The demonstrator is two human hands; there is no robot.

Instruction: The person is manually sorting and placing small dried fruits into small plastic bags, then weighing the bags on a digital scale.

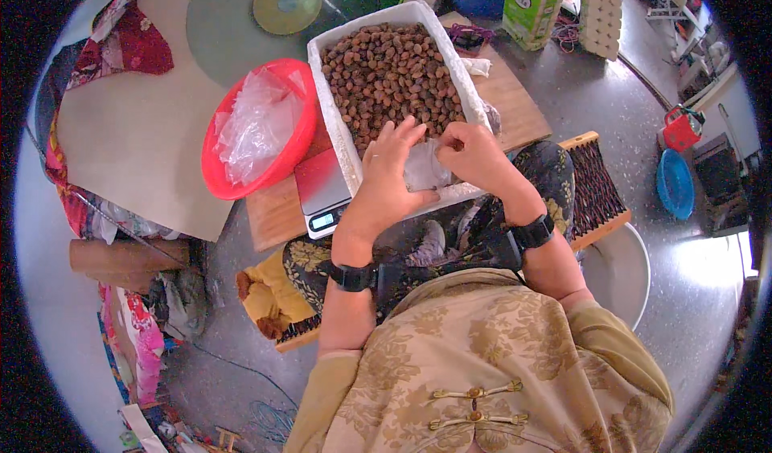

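A clear plastic bag (425, 168) lies over the near end of a white foam box (347, 149). My right hand (476, 155) is closed, its thumb and fingers pinching the bag's right side. On the bag's left is my left hand (384, 178), fingers stretched and spread, the thumb reaching along its near edge. Whether the left hand grips the film is hard to see. Brown, oval, wrinkled nuts or dried fruits (394, 75) fill the box. The bag looks flat, and no nuts show in it. Under the box's left side sits a kitchen scale (320, 188) with a lit display.
Left of the box, a red plastic basin (215, 163) holds crumpled clear bags (261, 123). Box and scale rest on a low wooden board (515, 103). Farther back are a green-and-white package (531, 9) and egg trays (601, 20). A blue basin (675, 184) is at the right.
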